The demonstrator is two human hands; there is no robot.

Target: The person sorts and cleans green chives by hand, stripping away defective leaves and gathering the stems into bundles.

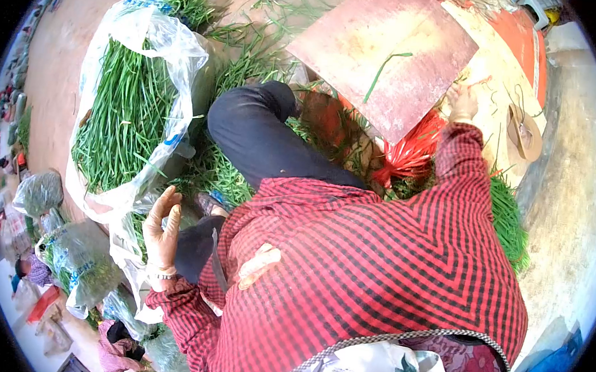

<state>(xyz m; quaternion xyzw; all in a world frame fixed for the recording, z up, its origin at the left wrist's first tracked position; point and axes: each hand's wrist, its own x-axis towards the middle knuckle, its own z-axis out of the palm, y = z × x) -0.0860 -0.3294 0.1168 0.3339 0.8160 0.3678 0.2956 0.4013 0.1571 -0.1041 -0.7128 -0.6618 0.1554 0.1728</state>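
My left hand (161, 235) is raised beside the plastic bag of greens, its fingers apart and nothing in them. Long green chives (125, 114) fill the clear plastic bag (196, 50) on my left. My right hand (462, 104) is past the right edge of a pinkish square board (389, 38), over a pale sheet (496, 123). Its fingers look curled together near thin reddish strands; what they hold, if anything, is too small to make out. One loose chive stalk (384, 77) lies on the board. A red plastic bag (411, 150) sits under the board's near corner.
Loose greens (240, 70) are strewn around my bent leg (274, 133). Another bunch of greens (507, 223) lies by my right side, with a tan strap-like loop (527, 135) farther off. Several bagged bundles (82, 258) and other people (117, 349) are at the lower left.
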